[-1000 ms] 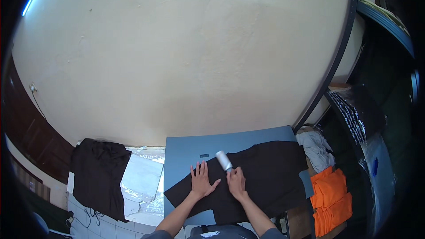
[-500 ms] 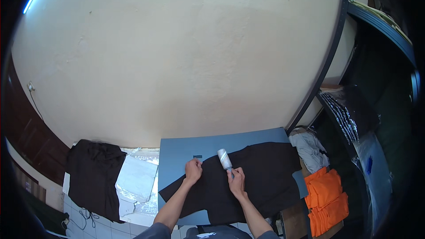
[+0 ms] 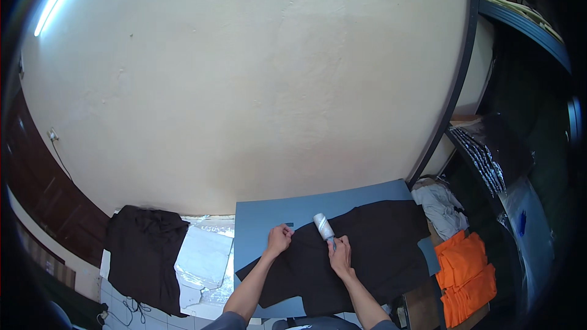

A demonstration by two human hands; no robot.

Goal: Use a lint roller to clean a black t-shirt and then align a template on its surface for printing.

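A black garment (image 3: 385,256) lies spread on the blue-grey tabletop (image 3: 263,217), one sleeve-like part stretching to the left. In my right hand (image 3: 340,255) is a lint roller (image 3: 323,226), gripped by its handle. Its pale cylinder points away from me over the garment's far edge. My left hand (image 3: 279,239) hovers at that same edge, left of the roller, with its fingers pinched together. Whatever may be between them is too small to name. Close to those fingertips, a small dark rectangle (image 3: 290,224) sits on the tabletop.
Left of the tabletop are pale flat sheets (image 3: 205,256) and a dark cloth pile (image 3: 143,256). Folded orange cloth (image 3: 466,269) and grey cloth (image 3: 439,208) lie on the right. A dark shelf post (image 3: 455,91) rises there. The wall (image 3: 244,85) stands behind.
The whole view has shifted slightly, so everything appears lower and further right. My left hand has moved a little nearer the small dark rectangle. The lint roller stays in my right hand.
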